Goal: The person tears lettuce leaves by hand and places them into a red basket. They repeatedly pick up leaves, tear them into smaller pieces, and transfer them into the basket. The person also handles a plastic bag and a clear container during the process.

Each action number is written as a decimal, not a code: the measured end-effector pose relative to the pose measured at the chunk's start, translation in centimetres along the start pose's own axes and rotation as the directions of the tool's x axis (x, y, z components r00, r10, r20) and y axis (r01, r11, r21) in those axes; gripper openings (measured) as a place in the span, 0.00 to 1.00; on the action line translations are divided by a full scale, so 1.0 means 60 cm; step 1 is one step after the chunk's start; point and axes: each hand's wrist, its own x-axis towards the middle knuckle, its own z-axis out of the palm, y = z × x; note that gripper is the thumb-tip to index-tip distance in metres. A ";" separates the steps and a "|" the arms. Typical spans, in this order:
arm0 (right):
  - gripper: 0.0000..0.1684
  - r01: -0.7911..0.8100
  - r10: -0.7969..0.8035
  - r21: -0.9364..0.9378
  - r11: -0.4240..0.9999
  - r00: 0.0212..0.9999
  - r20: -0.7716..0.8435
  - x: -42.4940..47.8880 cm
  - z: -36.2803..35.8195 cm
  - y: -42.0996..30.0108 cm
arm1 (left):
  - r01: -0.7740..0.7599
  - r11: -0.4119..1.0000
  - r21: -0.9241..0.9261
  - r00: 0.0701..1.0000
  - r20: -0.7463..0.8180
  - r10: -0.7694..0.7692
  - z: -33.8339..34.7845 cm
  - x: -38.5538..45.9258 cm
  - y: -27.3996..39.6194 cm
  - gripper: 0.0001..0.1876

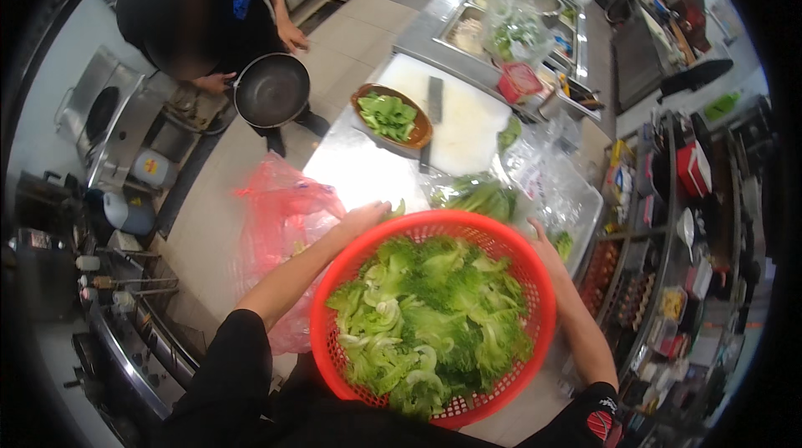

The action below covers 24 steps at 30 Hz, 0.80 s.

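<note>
A red plastic colander basket (548,297) full of curly green lettuce leaves (432,316) is close before me, between my forearms. My left hand (368,217) is just beyond its upper left rim, beside a small green leaf piece (396,210). My right hand (542,240) is at the upper right rim, near a clear plastic bag (551,188); the rim hides part of it. I cannot tell whether either hand grips anything. Leafy greens in clear plastic (479,197) lie past the basket. A brown oval dish (423,134) holds cut green leaves (388,116).
A white cutting board (473,128) bears a cleaver (435,100). A pink plastic bag (276,222) hangs at the left table edge. Across the aisle a person (207,15) holds a black wok (272,89). Ingredient pans (467,31) are set at the far end; loaded shelves (645,247) stand right.
</note>
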 end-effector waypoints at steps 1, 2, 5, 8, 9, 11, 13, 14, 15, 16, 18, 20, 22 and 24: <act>0.23 0.037 -0.038 0.059 0.998 0.999 0.016 0.005 0.009 0.014 | 0.004 1.000 -0.030 1.000 -0.014 -0.004 -0.010 -0.006 0.010 0.18; 0.21 0.075 -0.079 0.118 0.990 0.996 0.033 0.017 0.020 0.030 | 0.008 0.998 -0.060 1.000 -0.028 -0.010 -0.024 -0.012 0.017 0.17; 0.13 -0.083 0.054 0.088 0.993 0.956 0.288 0.054 0.047 0.048 | 0.100 0.970 -0.220 0.985 -0.114 -0.127 -0.079 -0.040 0.056 0.21; 0.13 -0.163 0.073 0.192 0.968 0.911 0.406 0.112 0.013 0.046 | 0.038 0.940 -0.338 0.836 -0.505 -0.215 -0.140 -0.146 0.111 0.20; 0.15 -0.180 0.091 0.183 0.967 0.907 0.411 0.121 0.011 0.047 | 0.070 0.925 -0.374 0.788 -0.548 -0.282 -0.153 -0.184 0.117 0.20; 0.19 -0.202 0.117 0.164 0.966 0.900 0.419 0.135 0.011 0.043 | 0.190 0.845 -0.499 0.700 -0.535 -0.473 -0.156 -0.268 0.097 0.21; 0.20 -0.184 0.080 0.285 0.941 0.936 0.342 0.143 -0.041 0.020 | 0.395 0.764 -0.510 0.680 -0.398 -0.616 -0.142 -0.336 0.077 0.21; 0.20 -0.192 0.071 0.321 0.927 0.933 0.353 0.148 -0.060 0.011 | 0.507 0.751 -0.423 0.695 -0.315 -0.647 -0.136 -0.361 0.072 0.20; 0.21 -0.207 0.073 0.353 0.913 0.930 0.359 0.154 -0.070 0.006 | 0.596 0.736 -0.320 0.704 -0.234 -0.671 -0.131 -0.374 0.066 0.20; 0.21 -0.213 0.062 0.310 0.927 0.899 0.434 0.160 -0.064 0.008 | 0.530 0.808 -0.256 0.760 -0.279 -0.587 -0.117 -0.385 0.060 0.20; 0.21 -0.145 -0.011 0.224 0.964 0.817 0.576 0.198 -0.036 0.020 | 0.436 0.889 -0.138 0.812 -0.367 -0.455 -0.069 -0.435 0.072 0.19; 0.21 -0.154 -0.010 0.211 0.965 0.785 0.619 0.197 -0.026 0.019 | 0.379 0.911 -0.163 0.770 -0.490 -0.408 -0.052 -0.434 0.079 0.20; 0.21 -0.146 -0.039 0.264 0.953 0.807 0.589 0.194 -0.028 0.013 | 0.441 0.892 -0.093 0.703 -0.581 -0.409 -0.060 -0.450 0.110 0.20; 0.21 -0.183 -0.015 0.289 0.940 0.821 0.570 0.176 -0.034 0.016 | 0.536 0.842 0.062 0.704 -0.583 -0.406 -0.099 -0.457 0.166 0.19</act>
